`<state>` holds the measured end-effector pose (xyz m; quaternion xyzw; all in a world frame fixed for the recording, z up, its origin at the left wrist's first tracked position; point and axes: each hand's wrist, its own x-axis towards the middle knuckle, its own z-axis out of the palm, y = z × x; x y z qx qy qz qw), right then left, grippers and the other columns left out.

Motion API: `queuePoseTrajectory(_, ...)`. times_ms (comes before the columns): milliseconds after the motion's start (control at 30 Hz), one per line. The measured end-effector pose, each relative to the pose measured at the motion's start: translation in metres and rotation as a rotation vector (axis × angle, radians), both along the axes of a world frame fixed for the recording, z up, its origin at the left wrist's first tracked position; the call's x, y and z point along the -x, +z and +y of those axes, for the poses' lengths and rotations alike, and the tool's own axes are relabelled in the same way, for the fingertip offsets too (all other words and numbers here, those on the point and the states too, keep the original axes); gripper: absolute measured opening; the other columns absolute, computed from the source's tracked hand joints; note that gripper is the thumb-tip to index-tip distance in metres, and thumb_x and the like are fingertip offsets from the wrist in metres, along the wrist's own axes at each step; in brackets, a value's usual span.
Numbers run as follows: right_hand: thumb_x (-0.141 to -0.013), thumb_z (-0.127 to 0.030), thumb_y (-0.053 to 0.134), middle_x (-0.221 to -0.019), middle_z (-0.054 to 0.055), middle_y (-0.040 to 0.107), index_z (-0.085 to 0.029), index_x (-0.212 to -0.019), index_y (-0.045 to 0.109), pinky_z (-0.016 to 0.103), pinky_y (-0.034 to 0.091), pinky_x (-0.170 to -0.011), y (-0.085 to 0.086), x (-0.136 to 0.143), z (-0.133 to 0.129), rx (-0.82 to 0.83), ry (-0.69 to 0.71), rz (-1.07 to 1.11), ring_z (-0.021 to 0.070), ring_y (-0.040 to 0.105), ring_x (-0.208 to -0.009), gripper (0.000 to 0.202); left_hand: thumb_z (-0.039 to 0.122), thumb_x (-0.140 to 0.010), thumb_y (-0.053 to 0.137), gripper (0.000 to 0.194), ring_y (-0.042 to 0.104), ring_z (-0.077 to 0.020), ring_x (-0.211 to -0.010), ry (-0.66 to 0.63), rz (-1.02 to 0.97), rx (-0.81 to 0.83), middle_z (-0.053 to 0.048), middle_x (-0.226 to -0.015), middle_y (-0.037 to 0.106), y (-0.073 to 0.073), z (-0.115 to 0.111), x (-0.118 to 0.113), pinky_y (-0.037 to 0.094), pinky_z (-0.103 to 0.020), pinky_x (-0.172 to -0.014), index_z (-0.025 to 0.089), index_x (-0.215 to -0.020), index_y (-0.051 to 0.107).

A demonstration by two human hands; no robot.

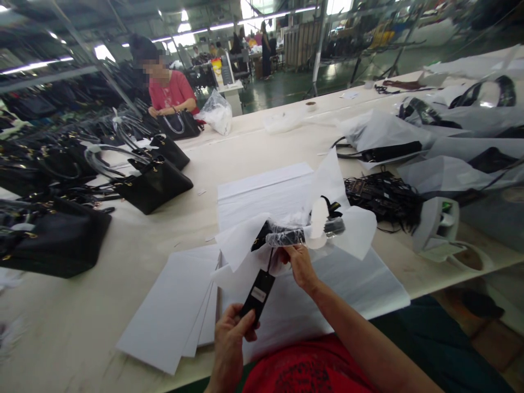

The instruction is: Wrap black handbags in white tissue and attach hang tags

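My left hand pinches the lower end of a black hang tag with a small pale label. A dark cord runs up from the tag to a bag wrapped in white paper. The bag's handles are covered in clear plastic, and a white oval piece stands by them. My right hand is at the near side of the wrapped bag, fingers bent together below the handles; what they hold is partly hidden. White sheets lie under the bag.
White boards are stacked at left, with black bags beyond. Black tags, a tape dispenser and wrapped bags lie right. A person handles a black bag across the table.
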<state>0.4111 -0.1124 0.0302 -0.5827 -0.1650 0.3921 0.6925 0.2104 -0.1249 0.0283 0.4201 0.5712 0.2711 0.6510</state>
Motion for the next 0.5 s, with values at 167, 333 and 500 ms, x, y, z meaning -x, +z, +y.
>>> queuePoseTrajectory(167,-0.073,-0.036,0.062,-0.06,-0.005,0.05,-0.021,-0.079,0.055,0.023,0.036,-0.051,0.004,0.007,-0.005,-0.08,-0.044,-0.277,0.0093,0.045,-0.053,0.018,0.038,-0.054,0.074,0.037,0.052,-0.0109,-0.044,-0.039,-0.051,0.01,0.0,-0.05,0.06,0.002,-0.005,-0.026,0.038,-0.019,-0.042,0.015,-0.072,0.052)
queuePoseTrajectory(333,-0.074,-0.034,0.06,-0.068,0.0,0.061,-0.02,-0.078,0.059,0.027,0.044,-0.064,-0.003,0.003,0.01,0.059,-0.051,-0.562,0.0144,0.056,-0.064,0.015,0.038,-0.058,0.071,0.033,0.049,-0.0093,-0.044,-0.094,-0.035,-0.031,0.001,-0.051,0.06,0.009,-0.004,-0.034,0.039,-0.02,-0.044,0.015,-0.072,0.053)
queuePoseTrajectory(500,-0.075,-0.033,0.055,-0.078,0.004,0.069,-0.02,-0.078,0.065,0.031,0.046,-0.072,-0.008,-0.004,0.021,0.133,-0.036,-0.584,0.0191,0.062,-0.074,0.016,0.039,-0.06,0.07,0.032,0.051,-0.0099,-0.047,-0.123,-0.031,-0.056,0.0,-0.053,0.061,0.011,-0.003,-0.04,0.04,-0.02,-0.046,0.015,-0.073,0.053)
